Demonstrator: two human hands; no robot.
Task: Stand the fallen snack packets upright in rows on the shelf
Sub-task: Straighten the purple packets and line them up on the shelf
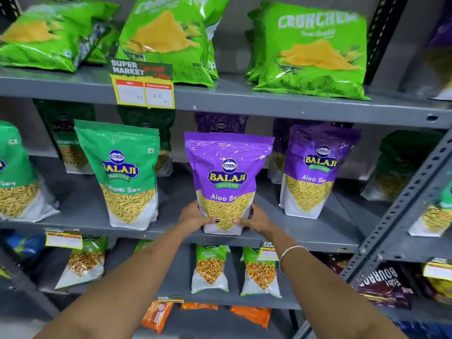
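Observation:
A purple Aloo Sev packet (226, 177) stands upright at the front edge of the middle shelf (80, 206). My left hand (194, 216) grips its lower left side and my right hand (255, 218) grips its lower right side. A second purple packet (311, 170) stands upright to its right, with more purple packets behind both. A green Ratlami Sev packet (128, 174) stands upright to the left. On the top shelf, a green chips bag (46, 37) at the left lies tipped over.
Two more green chips bags (311, 52) stand on the top shelf beside a price tag (143, 85). Green packets (210, 267) stand on the lower shelf, orange ones below. A perforated metal upright (401, 209) runs diagonally at the right.

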